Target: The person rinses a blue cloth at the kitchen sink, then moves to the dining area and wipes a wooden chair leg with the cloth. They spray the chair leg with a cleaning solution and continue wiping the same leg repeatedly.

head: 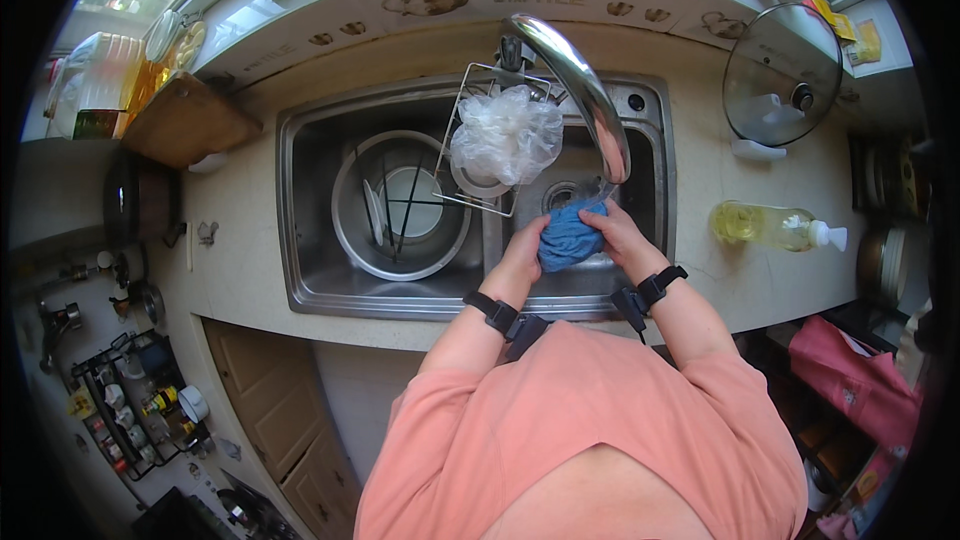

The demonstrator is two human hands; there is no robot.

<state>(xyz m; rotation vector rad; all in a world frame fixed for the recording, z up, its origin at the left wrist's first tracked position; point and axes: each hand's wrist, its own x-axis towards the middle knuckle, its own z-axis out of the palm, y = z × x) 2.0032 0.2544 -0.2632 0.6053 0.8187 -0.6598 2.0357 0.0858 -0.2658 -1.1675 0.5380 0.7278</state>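
Over the right basin of a steel double sink [315,300], a blue cloth [568,240] is bunched between my two hands. My left hand [531,246] grips its left side, and my right hand [619,231] grips its upper right side. The spout of a chrome faucet [592,101] ends just above the cloth, with water at its mouth. A wire rack [457,116] spans the middle of the sink and bears crumpled clear plastic [510,135]. In the left basin, a round metal basin [341,232] holds white dishes [412,202].
A bottle of yellow liquid [772,226] lies on the counter at right, below a glass lid [784,75]. At left are a wooden cutting board [187,120] and a dark pot [139,199]. Bottles and packets line the tiled ledge behind the sink. A pink bag [851,382] is at lower right.
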